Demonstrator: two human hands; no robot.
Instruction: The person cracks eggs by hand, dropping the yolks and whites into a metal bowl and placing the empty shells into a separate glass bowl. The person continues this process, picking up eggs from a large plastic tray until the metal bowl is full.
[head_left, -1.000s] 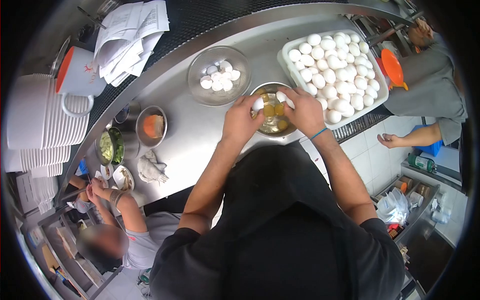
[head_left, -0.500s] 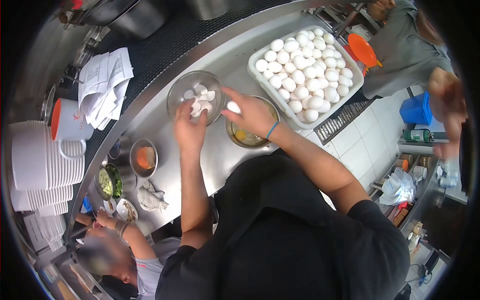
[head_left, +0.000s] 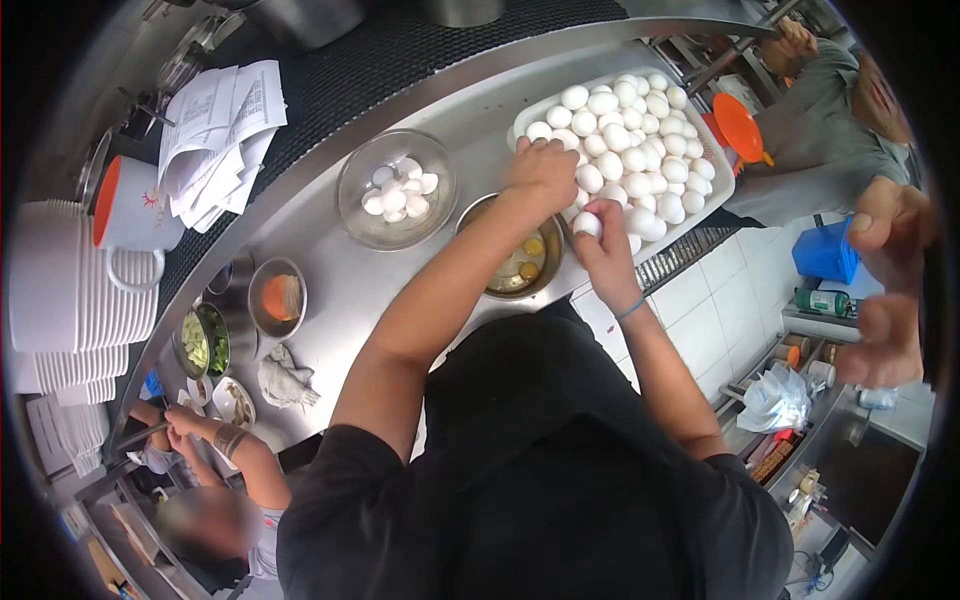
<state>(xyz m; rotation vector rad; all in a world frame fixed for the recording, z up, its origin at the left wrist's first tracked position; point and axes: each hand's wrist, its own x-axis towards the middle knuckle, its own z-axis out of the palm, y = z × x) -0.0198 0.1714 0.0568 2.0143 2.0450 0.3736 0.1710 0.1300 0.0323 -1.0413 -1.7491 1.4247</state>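
My left hand (head_left: 543, 178) is at the near left edge of the white tray (head_left: 722, 190) of eggs, its fingers curled down and their tips hidden. A white egg (head_left: 587, 224) is in the closed fingers of my right hand (head_left: 606, 243), between the tray and a metal bowl (head_left: 510, 293). Raw egg with yellow yolks (head_left: 529, 270) lies in that bowl, partly covered by my left forearm. To the left, a clear glass bowl (head_left: 365, 223) contains several white eggshells (head_left: 400, 190).
Metal bowls of orange food (head_left: 283, 298) and chopped greens (head_left: 215, 340) stand left, near a grey cloth (head_left: 287, 378). A co-worker (head_left: 262, 480) is at lower left. Another person (head_left: 835, 130) stands at upper right; a blurred hand (head_left: 890, 280) shows at the right edge.
My left hand has left the glass bowl and moved right to the egg tray. My right hand has shifted right and down, away from the glass bowl. More yolk shows in the metal bowl.
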